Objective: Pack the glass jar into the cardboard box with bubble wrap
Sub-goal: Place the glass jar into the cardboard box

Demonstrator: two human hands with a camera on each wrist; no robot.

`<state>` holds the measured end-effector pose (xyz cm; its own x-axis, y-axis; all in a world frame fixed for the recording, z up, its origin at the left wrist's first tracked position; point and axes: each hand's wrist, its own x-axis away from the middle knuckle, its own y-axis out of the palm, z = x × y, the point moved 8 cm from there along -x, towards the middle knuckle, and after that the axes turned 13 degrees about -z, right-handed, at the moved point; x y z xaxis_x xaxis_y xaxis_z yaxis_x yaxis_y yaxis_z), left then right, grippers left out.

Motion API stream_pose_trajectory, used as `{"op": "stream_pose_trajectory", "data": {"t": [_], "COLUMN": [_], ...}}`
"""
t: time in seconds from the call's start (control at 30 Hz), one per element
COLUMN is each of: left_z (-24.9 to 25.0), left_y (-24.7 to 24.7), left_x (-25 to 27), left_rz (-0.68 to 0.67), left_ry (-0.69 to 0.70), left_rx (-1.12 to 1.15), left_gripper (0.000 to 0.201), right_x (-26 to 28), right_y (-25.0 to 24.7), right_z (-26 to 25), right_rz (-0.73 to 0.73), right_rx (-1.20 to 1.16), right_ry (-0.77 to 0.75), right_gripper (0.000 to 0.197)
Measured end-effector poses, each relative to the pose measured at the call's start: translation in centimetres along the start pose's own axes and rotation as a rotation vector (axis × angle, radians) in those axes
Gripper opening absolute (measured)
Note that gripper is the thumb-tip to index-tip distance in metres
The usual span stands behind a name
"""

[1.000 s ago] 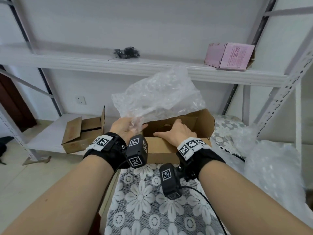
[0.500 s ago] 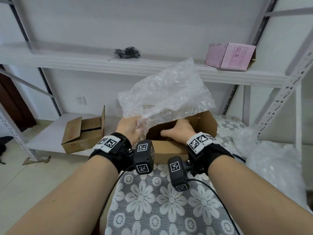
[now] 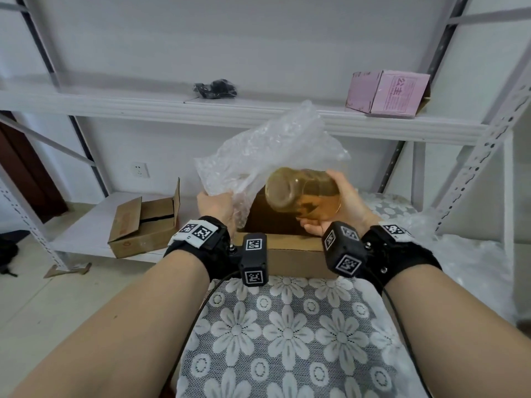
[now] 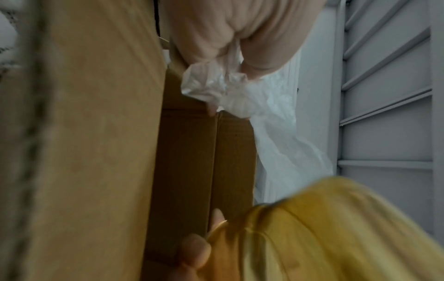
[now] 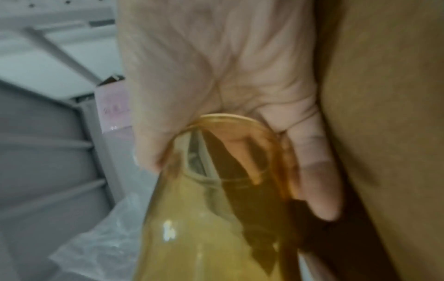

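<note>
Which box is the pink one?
The pink box lies on the upper shelf, right side. The other two, the cardboard box in front and the box lower left, are brown.

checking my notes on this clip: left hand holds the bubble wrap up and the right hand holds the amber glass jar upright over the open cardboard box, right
Not quite. The glass jar is not upright: the right hand holds it tipped on its side over the cardboard box, as the head view shows. The rest stands: the left hand holds the bubble wrap up.
</note>
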<state>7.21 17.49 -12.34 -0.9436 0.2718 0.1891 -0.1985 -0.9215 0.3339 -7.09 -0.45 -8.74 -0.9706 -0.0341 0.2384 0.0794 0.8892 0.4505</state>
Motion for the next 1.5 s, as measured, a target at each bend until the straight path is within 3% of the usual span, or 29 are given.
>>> {"op": "stream_pose_trajectory", "data": {"t": [0.07,0.17,0.23,0.33,0.43,0.53,0.67,0.8,0.87,0.97,1.13,1.2,1.3,1.37,1.5], "left_z": [0.2,1.5,2.3,2.3,2.0,2.8,3.4,2.9,2.8,2.7,2.4,2.5,3.7,4.0,2.6], "left_y": [0.4,1.6,2.4,3.8,4.6,4.8,5.4,6.5,6.6,5.4,4.2,4.2,4.2,4.3,5.6], "left_x": [0.0,1.1,1.6,1.8,1.8,2.3,3.2,3.6,3.5,2.7,2.2,2.4,3.3,3.2,2.8], "left_rz": [0.018,-0.04,-0.094,-0.249,-0.357,-0.337,-0.331,-0.379,-0.383,-0.334,-0.322,-0.318,-0.267,-0.256,-0.407], "left_ry": [0.036,0.111,0.157,0.135,0.099,0.161,0.229,0.228,0.194,0.101,0.039,0.081,0.278,0.333,0.109], "left_rx": [-0.024,-0.204,-0.386,-0.518,-0.681,-0.797,-0.886,-0.915,-0.905,-0.78,-0.588,-0.601,-0.642,-0.679,-0.92], "left_gripper": [0.055,0.074,0.067,0.06,0.047,0.019,0.037,0.046,0.037,0.027,0.051,0.066,0.063,0.056,0.043], "right_x": [0.5,0.8,0.8,0.7,0.9,1.8,3.4,5.3,5.3,4.7,2.7,2.4,3.1,3.6,3.6], "right_y": [0.3,1.0,2.0,2.9,3.0,3.2,4.2,7.6,8.7,8.2,4.2,3.2,2.9,3.0,3.1], "right_z": [0.1,-0.3,-1.0,-2.5,-4.4,-5.9,-7.4,-8.6,-8.3,-7.7,-5.9,-5.5,-5.7,-5.8,-6.0], "right_rz": [-0.061,-0.193,-0.307,-0.343,-0.189,0.036,0.241,0.422,0.489,0.628,0.683,0.696,0.717,0.737,0.732], "right_rx": [0.003,0.04,-0.003,-0.095,-0.014,0.137,0.266,0.799,1.097,1.378,1.334,1.307,1.192,1.108,1.057], "right_ry": [0.062,0.035,-0.056,-0.223,-0.459,-0.675,-0.908,-1.081,-1.087,-0.954,-0.55,-0.477,-0.565,-0.663,-0.725], "right_gripper": [0.065,0.072,0.078,0.075,0.068,0.063,0.072,0.08,0.083,0.079,0.081,0.086,0.089,0.089,0.083]}}
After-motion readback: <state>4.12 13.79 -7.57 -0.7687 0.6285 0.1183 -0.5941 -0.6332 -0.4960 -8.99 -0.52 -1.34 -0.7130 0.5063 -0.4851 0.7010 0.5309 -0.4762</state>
